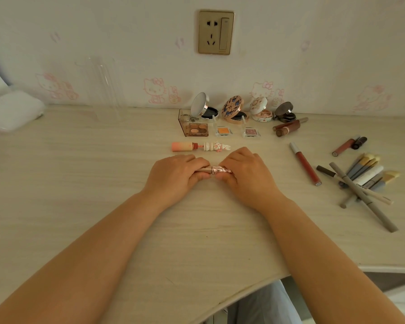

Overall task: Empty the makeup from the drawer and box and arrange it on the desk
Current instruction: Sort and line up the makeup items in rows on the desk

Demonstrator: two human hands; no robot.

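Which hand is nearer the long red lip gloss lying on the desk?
Right. The right hand lies just left of the lip gloss; the left hand is farther left, beyond it.

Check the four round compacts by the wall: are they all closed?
No: the four round compacts at the back of the desk all stand with their lids raised, their pans showing.

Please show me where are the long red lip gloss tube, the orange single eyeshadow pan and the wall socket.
long red lip gloss tube (305, 164), head view, middle of barrel.
orange single eyeshadow pan (223, 131), head view, orange powder.
wall socket (216, 32), head view, plate centre.
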